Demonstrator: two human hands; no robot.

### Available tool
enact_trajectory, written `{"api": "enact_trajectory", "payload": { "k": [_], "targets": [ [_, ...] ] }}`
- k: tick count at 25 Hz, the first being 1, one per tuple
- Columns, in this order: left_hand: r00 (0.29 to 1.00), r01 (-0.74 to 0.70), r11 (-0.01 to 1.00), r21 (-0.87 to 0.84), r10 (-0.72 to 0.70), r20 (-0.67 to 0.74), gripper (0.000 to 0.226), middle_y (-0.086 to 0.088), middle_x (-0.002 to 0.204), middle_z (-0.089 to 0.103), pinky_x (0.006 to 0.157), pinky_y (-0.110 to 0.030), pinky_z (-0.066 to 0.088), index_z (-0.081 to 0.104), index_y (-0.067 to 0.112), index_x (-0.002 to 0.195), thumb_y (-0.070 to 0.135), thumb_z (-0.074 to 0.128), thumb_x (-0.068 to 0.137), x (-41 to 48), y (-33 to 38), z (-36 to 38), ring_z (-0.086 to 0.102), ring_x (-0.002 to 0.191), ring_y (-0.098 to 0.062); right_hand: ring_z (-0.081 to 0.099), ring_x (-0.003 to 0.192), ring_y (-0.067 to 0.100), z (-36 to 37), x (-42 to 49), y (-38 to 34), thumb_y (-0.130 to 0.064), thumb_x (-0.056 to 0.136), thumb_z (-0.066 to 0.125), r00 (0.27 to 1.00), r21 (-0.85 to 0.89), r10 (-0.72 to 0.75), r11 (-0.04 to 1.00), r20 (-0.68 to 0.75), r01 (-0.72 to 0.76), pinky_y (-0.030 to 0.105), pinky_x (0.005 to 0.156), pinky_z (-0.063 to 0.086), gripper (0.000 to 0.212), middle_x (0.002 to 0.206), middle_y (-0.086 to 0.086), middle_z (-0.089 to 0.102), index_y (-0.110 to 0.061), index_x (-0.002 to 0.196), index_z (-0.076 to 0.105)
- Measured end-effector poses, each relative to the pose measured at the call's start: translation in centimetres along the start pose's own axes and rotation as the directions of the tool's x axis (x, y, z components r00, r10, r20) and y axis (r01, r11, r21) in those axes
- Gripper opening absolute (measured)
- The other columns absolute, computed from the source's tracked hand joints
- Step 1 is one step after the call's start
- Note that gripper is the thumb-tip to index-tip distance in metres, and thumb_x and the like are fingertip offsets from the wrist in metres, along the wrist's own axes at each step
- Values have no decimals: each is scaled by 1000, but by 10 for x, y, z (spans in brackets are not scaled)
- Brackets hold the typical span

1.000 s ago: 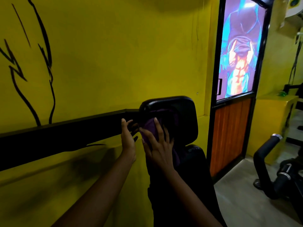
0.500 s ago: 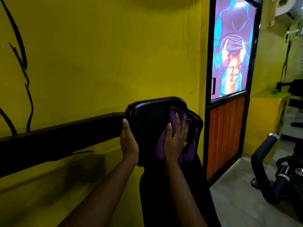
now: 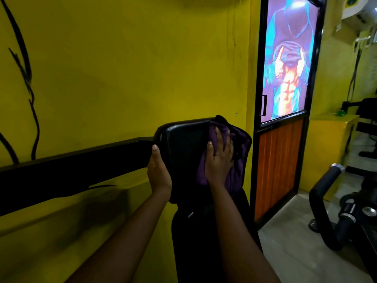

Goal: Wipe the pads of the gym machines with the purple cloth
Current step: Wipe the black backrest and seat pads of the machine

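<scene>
- Purple cloth [image 3: 237, 174]: soft and bunched in folds, with a darker hem at its outer edge. It lies over the upper right part of the black headrest pad [image 3: 183, 148]. One corner peaks above the pad's top edge, and the lower end hangs near the pad's bottom.
- My right hand [image 3: 219, 160]: flat on the cloth, fingers straight, slightly spread and pointing up. The palm presses the cloth against the pad's face.
- My left hand [image 3: 159, 172]: clasps the pad's left edge with the thumb upright along the front rim. The fingers are out of sight behind.
- Headrest pad: glossy black vinyl with rounded corners, set upright above a longer black back pad [image 3: 204, 231].
- Black bar [image 3: 71, 170]: runs left from the pad along the yellow wall [image 3: 132, 68].
- Door [image 3: 277, 164]: black frame, orange slatted lower panel, bright poster of a torso above.
</scene>
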State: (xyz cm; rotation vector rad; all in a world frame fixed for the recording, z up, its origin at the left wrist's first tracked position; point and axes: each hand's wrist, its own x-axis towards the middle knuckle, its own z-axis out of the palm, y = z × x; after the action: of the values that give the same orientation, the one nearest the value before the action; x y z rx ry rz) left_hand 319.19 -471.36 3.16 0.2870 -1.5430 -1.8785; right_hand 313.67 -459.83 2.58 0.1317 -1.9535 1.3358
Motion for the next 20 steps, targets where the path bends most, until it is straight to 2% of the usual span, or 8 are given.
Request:
{"api": "enact_trajectory", "payload": {
  "k": [3, 6, 9, 11, 13, 15, 18, 20],
  "targets": [
    [1000, 3, 1000, 27, -3, 3, 63, -7, 139, 50, 104, -46, 42, 47, 23, 137, 63, 29, 92, -4, 4, 1, 48, 126, -27, 14, 143, 24, -4, -9, 3, -32, 98, 39, 966, 30, 250, 968, -66, -249, 47, 109, 18, 47, 157, -1, 15, -34, 144, 28],
    [998, 11, 999, 51, -14, 62, 58, -6, 143, 45, 104, -37, 38, 41, 24, 141, 57, 26, 95, -10, 13, -3, 43, 130, -28, 30, 131, 31, -17, -33, -3, -19, 96, 43, 920, 52, 388, 921, -47, -386, 33, 102, 23, 48, 152, 3, 29, -31, 142, 34],
    [988, 71, 996, 52, -78, 134, 57, -7, 144, 43, 104, -40, 38, 36, 25, 142, 56, 28, 96, -21, 16, -18, 41, 131, -30, 47, 113, 33, -38, -58, 0, -12, 92, 43, 959, 113, 267, 954, 91, -276, 44, 100, 35, 48, 136, 11, 50, -27, 137, 43],
    [989, 105, 993, 56, -110, 101, 53, -8, 142, 45, 97, -36, 39, 36, 21, 141, 50, 31, 97, -35, 14, -29, 44, 129, -30, 55, 104, 31, -56, -73, -3, -20, 88, 41, 968, 152, 210, 961, 133, -230, 49, 95, 42, 48, 127, 14, 56, -24, 136, 46],
    [991, 129, 988, 79, -132, 30, 50, -10, 141, 45, 91, -33, 38, 37, 16, 141, 44, 32, 99, -55, 13, -40, 45, 127, -29, 57, 95, 28, -74, -87, -9, -23, 91, 40, 961, 203, 223, 946, 163, -254, 39, 86, 45, 45, 123, 17, 58, -23, 135, 46],
    [991, 131, 984, 120, -127, -39, 48, -12, 142, 44, 89, -29, 34, 37, 12, 141, 38, 34, 100, -82, 7, -52, 45, 126, -29, 56, 102, 23, -98, -104, -14, -13, 97, 41, 954, 241, 240, 930, 180, -280, 30, 83, 42, 40, 127, 17, 55, -19, 136, 45],
    [987, 157, 972, 172, -148, -60, 46, -11, 145, 42, 88, -23, 31, 38, 11, 141, 34, 35, 101, -135, -10, -63, 43, 129, -27, 49, 110, 11, -138, -131, -7, -9, 98, 40, 946, 234, 221, 932, 237, -277, 19, 89, 37, 40, 135, 11, 51, -16, 137, 45],
    [983, 184, 963, 195, -180, -38, 46, -9, 144, 44, 88, -23, 31, 40, 11, 140, 35, 34, 101, -165, -25, -68, 43, 129, -26, 47, 117, 12, -162, -154, 3, -8, 98, 40, 936, 230, 226, 929, 269, -291, 15, 93, 34, 40, 137, 8, 50, -14, 137, 44]
  ]
}}
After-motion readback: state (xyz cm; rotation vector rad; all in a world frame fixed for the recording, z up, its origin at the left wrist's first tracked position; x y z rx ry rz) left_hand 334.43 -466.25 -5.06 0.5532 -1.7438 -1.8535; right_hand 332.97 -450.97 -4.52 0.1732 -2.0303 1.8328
